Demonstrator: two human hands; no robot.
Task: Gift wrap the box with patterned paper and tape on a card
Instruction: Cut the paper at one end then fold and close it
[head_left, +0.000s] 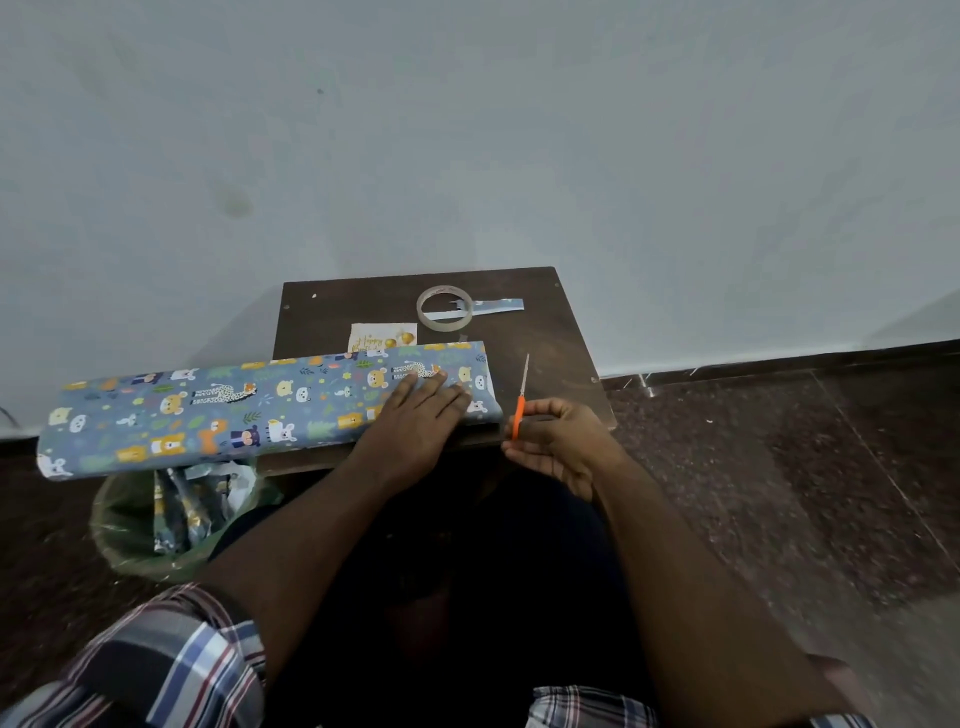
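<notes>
- Patterned paper (249, 410) is not cut yet — my left hand (421, 410) presses flat on it.
- Right hand (556, 441) grips scissors (519, 410); wrapping, tape (444, 307) and card (383, 336) remain.

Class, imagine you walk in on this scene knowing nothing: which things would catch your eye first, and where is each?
First, the blue animal-print wrapping paper lying across the small dark table and overhanging its left edge, pressed flat by the left hand. Next, the orange-handled scissors gripped in the right hand at the paper's right end. Behind lie a tape roll and a card.
</notes>
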